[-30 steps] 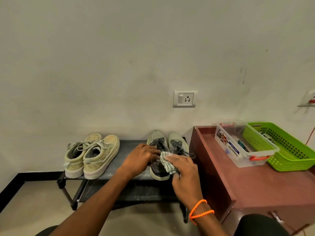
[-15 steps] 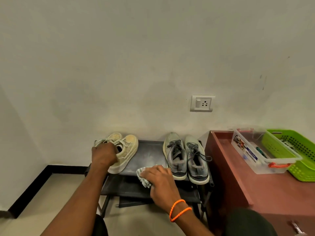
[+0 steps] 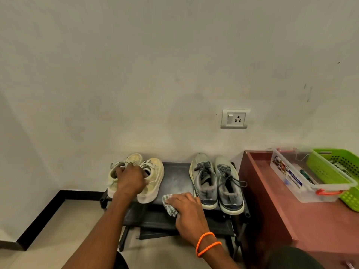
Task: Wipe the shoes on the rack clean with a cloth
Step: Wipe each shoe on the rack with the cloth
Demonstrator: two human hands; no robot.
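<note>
A low black shoe rack (image 3: 175,180) stands against the wall. On its left end sits a pair of beige sneakers (image 3: 153,181); my left hand (image 3: 131,181) lies over their openings, fingers curled on the tongues. On the right end sits a pair of grey laced sneakers (image 3: 217,183), untouched. My right hand (image 3: 187,210) holds a small striped cloth (image 3: 169,205) at the rack's front edge, between the two pairs. An orange band circles that wrist.
A dark red cabinet (image 3: 281,210) stands right of the rack, carrying a clear plastic box (image 3: 303,193) and a green basket (image 3: 334,171). A wall socket (image 3: 235,119) is above the grey pair. Tiled floor (image 3: 64,230) spreads left of the rack.
My left hand left the grey sneakers and moved to the beige pair. My right hand drew the cloth off the grey shoe to the rack's front edge. The view shifted left.
</note>
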